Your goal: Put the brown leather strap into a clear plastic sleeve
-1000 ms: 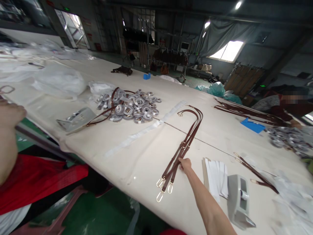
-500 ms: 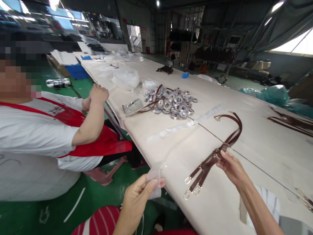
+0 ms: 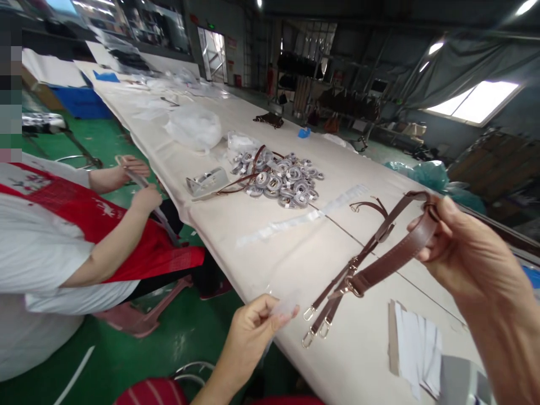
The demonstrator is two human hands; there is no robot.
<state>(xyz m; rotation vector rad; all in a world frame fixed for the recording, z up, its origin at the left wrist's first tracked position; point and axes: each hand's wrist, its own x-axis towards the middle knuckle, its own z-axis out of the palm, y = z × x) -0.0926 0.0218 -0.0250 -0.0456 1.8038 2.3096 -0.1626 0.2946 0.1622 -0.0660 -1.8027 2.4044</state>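
Several brown leather straps [image 3: 396,259] run from my right fingers [image 3: 449,209], which are curled firmly around a bend in them and lift it above the tabletop [image 3: 270,261]. Lower down, the straps cross and bunch together, and their gold-toned oval clips [image 3: 310,313] point toward the near edge of the tabletop; one curved end with a small hook [image 3: 355,208] shows farther back. My left fingers [image 3: 272,326] are pinched on a thin piece of translucent film [image 3: 289,304], just beside that near edge and apart from the straps. Beyond, a heap of coiled, wrapped straps [image 3: 287,180] sits close to a grey tape dispenser [image 3: 208,183], and a pale translucent strip [image 3: 304,219] lies flat between the heap and me. Near my right forearm, white paper strips [image 3: 417,349] lie beside a second grey dispenser [image 3: 459,379], cut off by the frame. At my left, a co-worker in a red apron [image 3: 126,225] holds a narrow pale band [image 3: 137,179] in both hands.
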